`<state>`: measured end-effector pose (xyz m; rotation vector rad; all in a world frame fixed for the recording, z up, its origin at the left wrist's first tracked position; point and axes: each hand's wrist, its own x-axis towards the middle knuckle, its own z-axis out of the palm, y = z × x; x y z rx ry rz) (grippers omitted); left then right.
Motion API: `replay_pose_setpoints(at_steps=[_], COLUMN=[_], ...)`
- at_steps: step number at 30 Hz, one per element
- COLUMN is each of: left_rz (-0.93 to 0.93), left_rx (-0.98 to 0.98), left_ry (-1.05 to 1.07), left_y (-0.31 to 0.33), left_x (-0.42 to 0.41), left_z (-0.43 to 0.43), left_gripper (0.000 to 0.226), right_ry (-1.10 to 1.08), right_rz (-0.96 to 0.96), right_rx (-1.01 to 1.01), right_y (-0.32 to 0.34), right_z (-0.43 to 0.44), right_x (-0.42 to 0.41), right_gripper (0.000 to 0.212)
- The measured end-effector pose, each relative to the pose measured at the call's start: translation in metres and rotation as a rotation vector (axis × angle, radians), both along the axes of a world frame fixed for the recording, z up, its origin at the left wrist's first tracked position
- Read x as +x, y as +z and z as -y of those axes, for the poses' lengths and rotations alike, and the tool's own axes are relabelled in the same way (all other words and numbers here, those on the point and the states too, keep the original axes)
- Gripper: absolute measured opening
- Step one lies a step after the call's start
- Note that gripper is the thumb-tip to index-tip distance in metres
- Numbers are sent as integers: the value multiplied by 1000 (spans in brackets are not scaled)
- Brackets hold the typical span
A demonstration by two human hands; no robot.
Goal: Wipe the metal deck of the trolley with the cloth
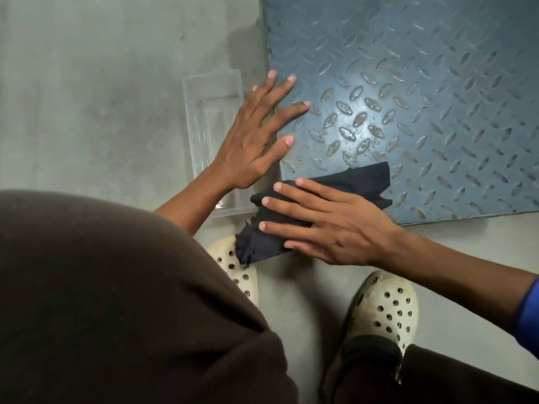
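Brown-clad knee (pixel 116 287) at 7 o'clock; dark cloth (pixel 361 182) pinned at the near corner of the metal deck (pixel 423 97).
Filling 1 o'clock, the metal deck looks rigid, and its raised ribs are likely to snag fabric. At its 9 o'clock edge the left hand (pixel 256 132) lies open, fingers spread. The right hand (pixel 326 225) presses straight fingers on the cloth, which drapes off the 7 o'clock corner. Soft and limp, it should bunch unless held under a flat palm at its middle.
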<state>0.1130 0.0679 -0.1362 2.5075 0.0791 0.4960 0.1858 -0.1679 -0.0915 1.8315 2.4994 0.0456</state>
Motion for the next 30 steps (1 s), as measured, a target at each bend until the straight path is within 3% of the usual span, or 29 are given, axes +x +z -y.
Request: replay_pose_setpoints(at_steps=[3,7,13,24,30], left_rz=[6,14,43,-42,-102], left_rx=[-11,-27,-62,-9,104], left_ry=[12,21,41,57,46], left_y=[0,-1,-8,2,12], left_x=[0,1,5,-1,-10], left_z=[2,6,11,12,10], left_gripper=[51,51,52,53,54], right_ry=[-84,-28,-294,-461,-241], right_rz=[-19,-3,-80,-99,-81], right_rx=[38,-4,16,114,143], right_y=[-3,-4,-5,-6,-10], right_z=[6,10,0,15,20], right_x=[-4,-1,-39,-40,-15], right_gripper=[52,53,47,53,53])
